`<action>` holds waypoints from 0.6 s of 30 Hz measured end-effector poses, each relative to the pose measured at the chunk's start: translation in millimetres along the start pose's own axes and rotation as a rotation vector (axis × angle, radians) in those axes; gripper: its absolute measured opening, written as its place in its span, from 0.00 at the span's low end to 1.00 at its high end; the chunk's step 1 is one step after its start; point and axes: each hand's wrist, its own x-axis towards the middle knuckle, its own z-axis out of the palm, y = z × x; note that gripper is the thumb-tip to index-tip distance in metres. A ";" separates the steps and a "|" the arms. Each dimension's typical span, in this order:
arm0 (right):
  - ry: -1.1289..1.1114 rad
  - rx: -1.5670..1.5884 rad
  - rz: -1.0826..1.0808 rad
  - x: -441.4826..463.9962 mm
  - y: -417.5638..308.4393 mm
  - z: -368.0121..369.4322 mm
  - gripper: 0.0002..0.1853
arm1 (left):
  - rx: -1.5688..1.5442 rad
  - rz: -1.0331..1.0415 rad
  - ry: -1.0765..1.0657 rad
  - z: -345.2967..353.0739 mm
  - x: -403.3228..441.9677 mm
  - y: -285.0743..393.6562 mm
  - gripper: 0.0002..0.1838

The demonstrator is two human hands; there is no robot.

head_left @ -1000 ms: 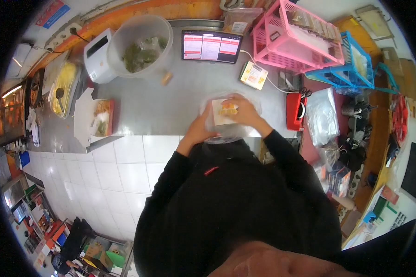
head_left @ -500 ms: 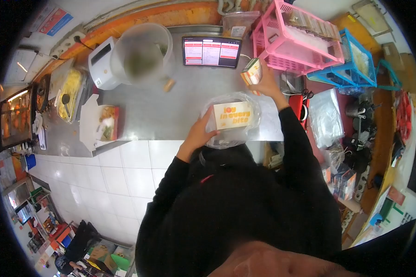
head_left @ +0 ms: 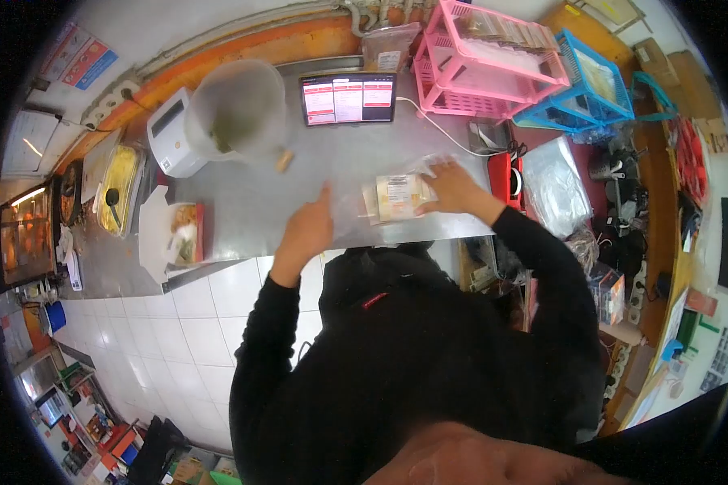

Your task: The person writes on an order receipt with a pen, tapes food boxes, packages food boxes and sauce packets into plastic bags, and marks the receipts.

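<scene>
A small box with a printed white label (head_left: 399,190) lies on the steel counter within a clear plastic bag (head_left: 366,192). A pale edge shows beneath the box on its left, perhaps another box. My right hand (head_left: 459,191) is at the right side of the bag, thumb and fingers around its edge by the box. To the left of the bag, my left hand (head_left: 306,230) hovers near the counter's front edge, index finger stretched out, with nothing visible in it. It looks slightly blurred.
A tablet (head_left: 349,99) stands behind the bag, its white cable running right. Further left are a cloudy plastic tub (head_left: 239,105), a white device (head_left: 172,133) and an open food box (head_left: 188,234). Pink baskets (head_left: 493,81), blue baskets (head_left: 578,89) and a red tape dispenser (head_left: 501,179) stand right.
My right hand has brought the small patterned box from the back right down to the bag, over the white box's place. My left hand has let go of the bag and moved left.
</scene>
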 end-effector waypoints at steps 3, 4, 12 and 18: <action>-0.165 -0.041 -0.098 -38.9 14.4 -67.8 0.25 | 0.080 0.031 0.091 -30.1 -13.4 3.4 0.06; -0.141 -0.044 -0.181 -49.6 13.4 -81.2 0.18 | -0.091 0.091 0.138 -34.3 -13.0 12.9 0.07; 0.164 0.326 -0.236 -53.8 -21.0 -114.4 0.17 | -0.577 0.470 -0.152 62.3 80.7 104.0 0.26; 0.635 0.850 0.071 -48.3 4.1 -22.5 0.44 | -1.082 0.182 0.087 50.5 96.5 121.1 0.14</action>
